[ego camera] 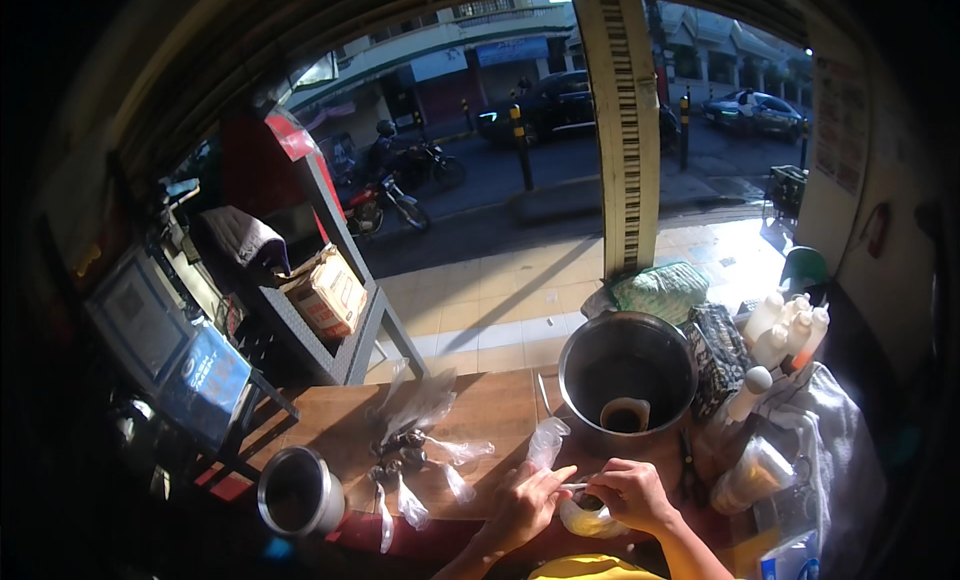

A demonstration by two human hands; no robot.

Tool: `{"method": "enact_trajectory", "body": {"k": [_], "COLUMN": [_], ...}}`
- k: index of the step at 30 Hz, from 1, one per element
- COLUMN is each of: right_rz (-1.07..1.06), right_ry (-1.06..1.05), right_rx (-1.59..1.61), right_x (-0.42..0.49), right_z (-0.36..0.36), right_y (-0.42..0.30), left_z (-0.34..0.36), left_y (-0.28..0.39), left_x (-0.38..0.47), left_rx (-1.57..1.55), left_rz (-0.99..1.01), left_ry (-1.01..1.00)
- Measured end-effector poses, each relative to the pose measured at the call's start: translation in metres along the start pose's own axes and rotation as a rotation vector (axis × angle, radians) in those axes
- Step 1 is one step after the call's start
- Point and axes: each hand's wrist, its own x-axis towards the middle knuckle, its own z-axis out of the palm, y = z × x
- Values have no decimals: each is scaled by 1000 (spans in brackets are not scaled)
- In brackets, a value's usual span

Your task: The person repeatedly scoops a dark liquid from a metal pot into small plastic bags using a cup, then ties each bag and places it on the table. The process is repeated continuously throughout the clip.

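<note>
My left hand (529, 497) holds a clear plastic bag (549, 441), whose loose end stands up beyond the fingers. Bent over a thin white strip (573, 486) between the hands, the fingers of my right hand (634, 490) pinch its end. Whether the strip is part of the bag, I cannot tell. Just beneath my right hand lies a yellow-and-white item (589, 521) with something dark at its top, partly hidden. Left of my hands, several small knotted bags with dark contents (397, 452) lie on the wooden table (487, 407).
A large metal pot (626, 332) holding a small cup (624, 415) stands ahead. Scissors (686, 467), a plastic jar (754, 475), squeeze bottles (787, 328) and a cloth (840, 430) are on the right. A metal pot (300, 494) stands left. Beyond is a street with vehicles.
</note>
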Motion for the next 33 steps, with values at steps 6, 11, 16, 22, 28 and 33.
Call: {"method": "enact_trajectory", "body": {"k": [6,11,16,22,28,33], "right_rz": [11,43,150,402,178,193], "right_ry": [-76,-20,-218,179,146,78], "right_rx": [-8,36,359,546,214,298], "right_x": [3,4,4,8,-9,1], "right_z": [-2,-8,-16,34,34,19], "right_y": [-12,-21,-29,-6,14,3], "left_z": [-10,-22,-21,105,43,16], "left_y": [-5,-3,-47,-15,-30,2], "left_x": [-3,5,16,-19,-22,2], "left_rx": [-1353,-174,-108,-1583,-2137,-834], "left_rz": [-386,30,96,-615,-1017,-233], "left_ry": [-285,-83,219,111,-74,5]}}
